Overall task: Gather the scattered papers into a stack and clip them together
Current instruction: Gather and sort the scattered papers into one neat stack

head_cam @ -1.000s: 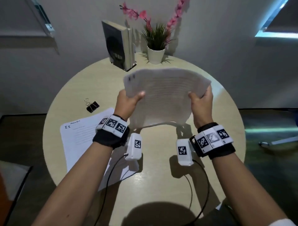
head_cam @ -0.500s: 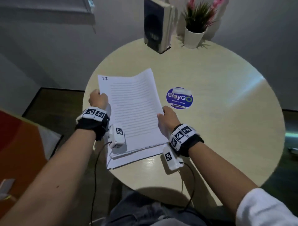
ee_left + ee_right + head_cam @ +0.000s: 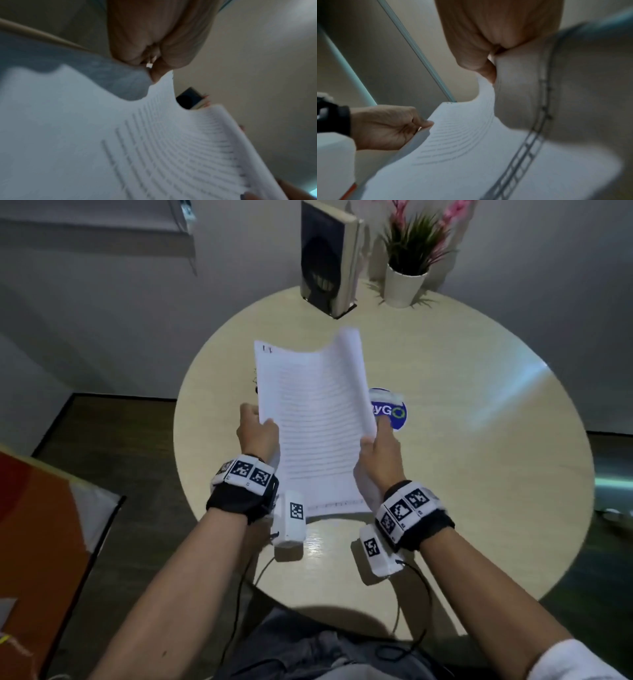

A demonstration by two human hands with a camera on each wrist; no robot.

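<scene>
A stack of white lined papers [image 3: 315, 422] is lifted off the round beige table [image 3: 479, 474], its right edge curling upward. My left hand [image 3: 260, 429] pinches the stack's left edge, thumb on top. My right hand [image 3: 375, 446] grips the right edge. In the left wrist view the left hand [image 3: 154, 40] holds the sheets [image 3: 120, 148] from the side. The right wrist view shows my right hand [image 3: 488, 40] on the paper [image 3: 462, 142] and the left hand [image 3: 385, 127] opposite. Only a sliver of the black binder clip [image 3: 255, 380] shows behind the stack's left edge.
A dark book [image 3: 329, 258] stands upright at the table's far edge, next to a white potted plant [image 3: 404, 285]. A blue round sticker [image 3: 394, 412] lies on the table just right of the papers. An orange object [image 3: 34, 542] sits on the floor at left.
A second ago both hands held sheets in the air, then set them on the sheet lying at the table's left. Now the whole stack is lifted together, its right side curled up.
</scene>
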